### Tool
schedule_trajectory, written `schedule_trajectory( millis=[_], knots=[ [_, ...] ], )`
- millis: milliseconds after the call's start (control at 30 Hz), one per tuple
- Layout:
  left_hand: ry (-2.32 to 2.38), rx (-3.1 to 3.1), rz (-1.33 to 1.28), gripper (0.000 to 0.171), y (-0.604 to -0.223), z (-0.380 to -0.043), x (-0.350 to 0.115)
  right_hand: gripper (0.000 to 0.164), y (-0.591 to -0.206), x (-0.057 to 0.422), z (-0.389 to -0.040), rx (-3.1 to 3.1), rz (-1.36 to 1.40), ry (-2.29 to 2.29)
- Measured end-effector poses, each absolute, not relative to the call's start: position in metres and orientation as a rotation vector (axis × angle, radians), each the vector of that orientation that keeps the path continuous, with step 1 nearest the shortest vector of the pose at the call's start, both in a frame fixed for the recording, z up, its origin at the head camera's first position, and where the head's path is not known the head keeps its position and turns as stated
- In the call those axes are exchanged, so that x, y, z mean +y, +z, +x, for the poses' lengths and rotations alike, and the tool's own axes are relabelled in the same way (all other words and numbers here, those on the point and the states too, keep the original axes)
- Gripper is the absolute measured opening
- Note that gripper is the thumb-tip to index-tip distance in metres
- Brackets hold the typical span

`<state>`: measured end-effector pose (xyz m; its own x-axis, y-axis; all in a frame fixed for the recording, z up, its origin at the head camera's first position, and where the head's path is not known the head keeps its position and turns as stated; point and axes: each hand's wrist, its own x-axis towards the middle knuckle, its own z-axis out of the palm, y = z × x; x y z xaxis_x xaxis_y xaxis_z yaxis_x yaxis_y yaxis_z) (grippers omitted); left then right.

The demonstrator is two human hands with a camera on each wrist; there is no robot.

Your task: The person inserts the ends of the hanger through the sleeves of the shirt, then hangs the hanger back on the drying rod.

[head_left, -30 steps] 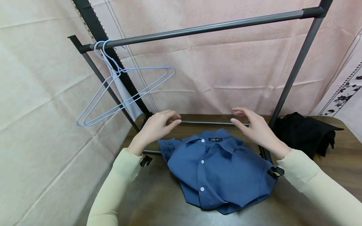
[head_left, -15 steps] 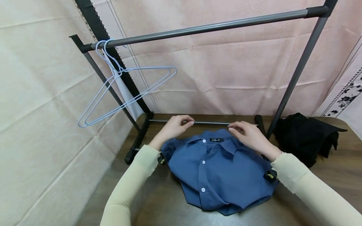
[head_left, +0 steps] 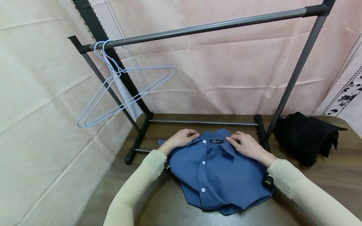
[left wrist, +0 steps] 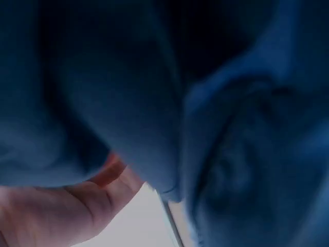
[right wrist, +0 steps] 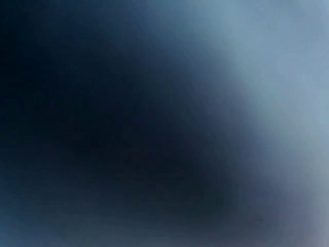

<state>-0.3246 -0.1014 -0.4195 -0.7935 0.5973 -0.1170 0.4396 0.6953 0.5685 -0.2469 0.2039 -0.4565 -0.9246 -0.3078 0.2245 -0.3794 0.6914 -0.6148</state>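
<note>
A blue button-up shirt point(head_left: 220, 175) lies front up on the table, its collar at the far end with a black label inside. At the left side of the collar, my left hand point(head_left: 181, 138) pinches the cloth between thumb and fingers. My right hand point(head_left: 247, 144) pinches the collar's right side, thumb in front. In the left wrist view, folds of the shirt point(left wrist: 123, 92) fill most of the picture and partly cover the left hand point(left wrist: 67, 211). The right wrist view holds only blurred dark blue, so no hand shows there.
A grey metal rack stands over the table, its top bar point(head_left: 198, 29) above the shirt. Two light blue hangers point(head_left: 124, 103) hang at its left end. Black cloth point(head_left: 306, 138) lies bundled right of the rack's right leg. Pale curtains point(head_left: 220, 75) enclose the back and left.
Both hands have moved inward and down from above the shirt to its collar and now pinch it on either side. The shirt itself has stayed nearly in place.
</note>
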Motion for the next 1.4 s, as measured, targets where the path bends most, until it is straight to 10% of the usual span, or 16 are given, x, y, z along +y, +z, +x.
schedule_trajectory(
  millis=[867,1400],
  knots=[
    [1.039,2.524,0.545,0.043,-0.398,-0.306,-0.104,0.025,-0.427,0.209,-0.237,-2.877,0.403,1.183],
    [0.965,2.533,0.851,0.037,-0.362,-0.28,-0.1,0.027,-0.389,0.207,-0.222,-2.661,0.452,1.145]
  ],
)
